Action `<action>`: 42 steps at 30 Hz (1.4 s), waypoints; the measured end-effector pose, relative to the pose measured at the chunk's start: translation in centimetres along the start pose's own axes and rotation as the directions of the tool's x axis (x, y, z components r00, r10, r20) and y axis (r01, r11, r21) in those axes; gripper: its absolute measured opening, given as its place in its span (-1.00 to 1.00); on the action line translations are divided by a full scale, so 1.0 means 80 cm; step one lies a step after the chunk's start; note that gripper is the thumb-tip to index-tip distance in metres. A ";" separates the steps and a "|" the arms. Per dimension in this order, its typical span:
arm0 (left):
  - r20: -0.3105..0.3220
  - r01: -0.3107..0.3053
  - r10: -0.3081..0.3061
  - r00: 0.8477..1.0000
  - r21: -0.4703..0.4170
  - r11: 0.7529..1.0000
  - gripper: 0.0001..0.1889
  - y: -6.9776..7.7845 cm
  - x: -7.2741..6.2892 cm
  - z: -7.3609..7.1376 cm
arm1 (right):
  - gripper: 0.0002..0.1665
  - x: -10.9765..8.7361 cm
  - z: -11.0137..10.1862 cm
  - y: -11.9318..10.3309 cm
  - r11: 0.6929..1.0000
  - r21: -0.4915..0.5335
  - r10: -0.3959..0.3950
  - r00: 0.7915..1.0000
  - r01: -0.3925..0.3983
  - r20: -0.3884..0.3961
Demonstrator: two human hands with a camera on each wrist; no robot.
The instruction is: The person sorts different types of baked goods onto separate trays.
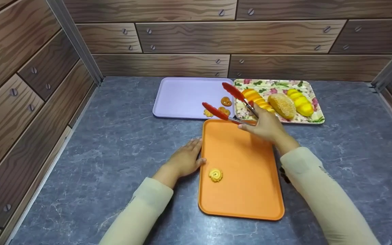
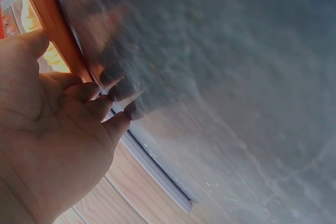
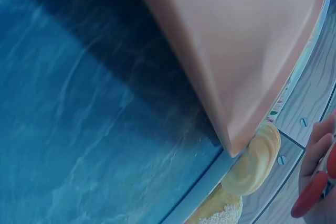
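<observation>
My right hand holds a pair of metal tongs with red tips. The tongs' arms are spread apart over the boundary of the lilac tray and the floral tray. Near the lower red tip, a pretzel-shaped cookie and a few other cookies sit in the lilac tray's corner. My left hand lies at the left side of the orange tray, fingers fairly straight and thumb touching its rim. One ring-shaped yellow cookie lies on that tray. In the right wrist view, only red parts of the tongs show.
The floral tray at the back right bears a sliced orange-yellow bread, a seeded bun and a yellow segmented bread. Wood-patterned panels enclose the grey marbled tabletop at the back and sides.
</observation>
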State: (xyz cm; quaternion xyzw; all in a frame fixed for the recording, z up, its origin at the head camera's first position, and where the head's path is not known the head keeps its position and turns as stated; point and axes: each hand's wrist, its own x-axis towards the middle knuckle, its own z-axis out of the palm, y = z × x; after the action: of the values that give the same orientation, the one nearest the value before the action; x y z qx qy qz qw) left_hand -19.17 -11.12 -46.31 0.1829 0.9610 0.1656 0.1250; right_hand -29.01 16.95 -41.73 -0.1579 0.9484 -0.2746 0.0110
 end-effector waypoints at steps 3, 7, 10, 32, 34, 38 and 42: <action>-0.008 -0.008 0.008 1.000 -0.001 1.000 -0.27 0.000 0.000 -0.001 | 0.29 -0.004 -0.002 0.001 0.999 -0.002 -0.036 0.999 0.036 0.024; -0.010 -0.009 0.009 1.000 0.001 1.000 -0.27 -0.001 0.000 -0.001 | 0.25 -0.010 -0.003 0.001 0.997 0.009 -0.083 0.995 0.082 0.063; -0.008 -0.011 0.011 1.000 0.002 1.000 -0.27 -0.001 0.000 -0.001 | 0.22 -0.016 -0.003 0.003 0.991 0.024 -0.131 0.988 0.129 0.076; -0.012 -0.009 0.010 1.000 0.011 1.000 -0.28 0.000 0.000 0.001 | 0.01 -0.061 -0.012 0.029 0.937 -0.003 -0.343 0.919 0.350 0.195; -0.017 -0.013 0.014 1.000 0.019 1.000 -0.28 0.000 0.000 0.001 | 0.01 -0.066 -0.015 0.031 0.934 -0.018 -0.345 0.914 0.357 0.213; -0.017 -0.013 0.013 1.000 0.032 0.999 -0.28 0.000 0.001 0.001 | 0.10 -0.077 -0.020 0.034 0.926 -0.041 -0.353 0.902 0.375 0.250; -0.012 -0.011 0.011 1.000 0.021 1.000 -0.28 0.000 0.001 0.001 | 0.06 -0.086 -0.021 0.038 0.914 -0.043 -0.376 0.884 0.403 0.276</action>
State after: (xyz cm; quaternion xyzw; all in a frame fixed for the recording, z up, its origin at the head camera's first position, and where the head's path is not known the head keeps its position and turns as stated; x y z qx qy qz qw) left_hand -19.21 -11.10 -46.42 0.1885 0.9623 0.1575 0.1165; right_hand -23.53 22.36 -42.36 -0.3805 0.8999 -0.2002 0.0730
